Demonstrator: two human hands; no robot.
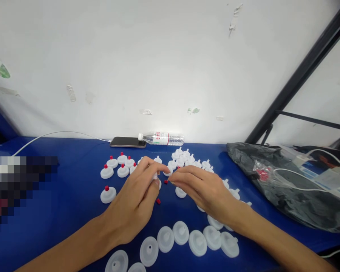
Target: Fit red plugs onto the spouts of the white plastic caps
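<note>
My left hand [140,194] is closed, with a small white disc-shaped cap [155,176] that has a nozzle pinched between thumb and fingers; its index finger points right. The fingers of my right hand [204,189] are pressed together and reach left, close to the left index fingertip. Its thumb is hidden, and whatever it pinches does not show. Just left of the right fingertips is a small red tip [166,182]. Another red tip [158,201] lies beside the left thumb. Below the right fingers sits a white cap [180,192].
White caps with red tips [107,172] stand at the left. Plain nozzle caps [184,154] cluster behind my right hand, and more discs [166,239] curve along the front. A phone [127,142] and a bottle [161,138] lie by the wall. A dark plastic bag [289,196] lies right.
</note>
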